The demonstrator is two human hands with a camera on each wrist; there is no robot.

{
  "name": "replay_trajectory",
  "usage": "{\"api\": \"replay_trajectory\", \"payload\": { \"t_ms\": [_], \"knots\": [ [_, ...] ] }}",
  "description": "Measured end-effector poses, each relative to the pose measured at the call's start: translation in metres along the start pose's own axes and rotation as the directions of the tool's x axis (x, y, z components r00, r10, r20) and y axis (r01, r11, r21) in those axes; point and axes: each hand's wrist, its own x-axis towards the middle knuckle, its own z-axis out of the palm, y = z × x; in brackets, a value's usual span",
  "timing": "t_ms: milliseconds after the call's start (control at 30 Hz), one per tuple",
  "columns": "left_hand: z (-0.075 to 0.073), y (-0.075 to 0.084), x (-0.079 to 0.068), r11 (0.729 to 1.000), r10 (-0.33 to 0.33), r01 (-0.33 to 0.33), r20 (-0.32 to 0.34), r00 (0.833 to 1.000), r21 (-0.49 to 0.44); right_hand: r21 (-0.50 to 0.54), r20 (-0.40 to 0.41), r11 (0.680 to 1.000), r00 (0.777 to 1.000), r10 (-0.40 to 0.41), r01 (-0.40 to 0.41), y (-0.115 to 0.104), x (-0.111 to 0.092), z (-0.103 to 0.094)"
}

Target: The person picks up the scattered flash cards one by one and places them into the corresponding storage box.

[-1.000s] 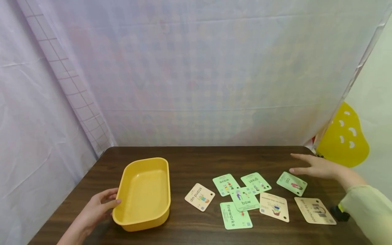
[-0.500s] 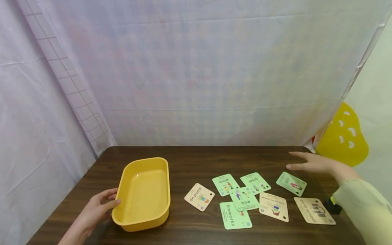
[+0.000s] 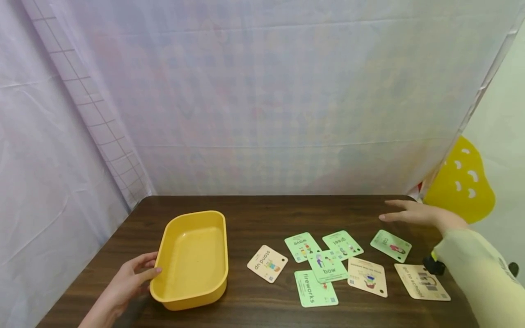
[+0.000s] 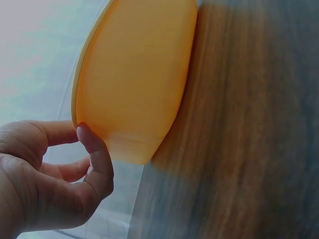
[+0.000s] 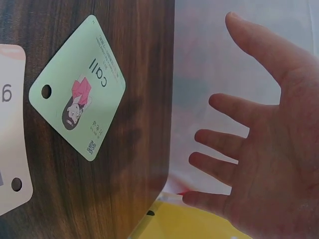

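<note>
I have the left hand [image 3: 133, 275] pinching the near-left rim of the tub [image 3: 194, 259] between thumb and fingers, so the tub sits just right of that grip on the table [image 3: 262, 216]. Farther right of the same hand I see "stand up" [image 3: 262, 262] lying apart, then "wave" [image 3: 300, 246], "fireworks" [image 3: 309, 294], "bow" [image 3: 326, 269] partly over "fireworks", and "greet" [image 3: 341, 243]. Next comes a tan card [image 3: 365, 275] whose print I can't read from here. "Call" [image 3: 388, 246] lies below and near my right hand [image 3: 422, 214], which hovers above the table with fingers spread wide, grasping nothing. "Go to school" [image 3: 416, 282] lies on the body side of that hand, partly hidden by the wrist camera [image 3: 434, 265].
</note>
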Motion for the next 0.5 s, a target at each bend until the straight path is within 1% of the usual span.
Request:
{"api": "replay_trajectory", "payload": {
  "t_ms": [133,367,500],
  "knots": [
    [0.0003,-0.0008,-0.0013,1.000,-0.001,0.001,-0.004,1.000,0.004,0.013,0.028,1.000,1.000,0.015,-0.015,-0.0020,0.0006,-0.0007],
    [0.0002,0.0006,-0.0023,1.000,-0.003,0.003,-0.002,1.000,-0.002,0.065,0.088,0.997,0.995,0.037,-0.043,-0.0051,-0.0011,-0.0012],
    [0.0007,0.0006,-0.0029,1.000,-0.004,0.004,-0.003,1.000,0.002,0.072,0.106,0.997,0.994,0.027,-0.035,-0.0056,-0.0008,0.0004]
  ]
}}
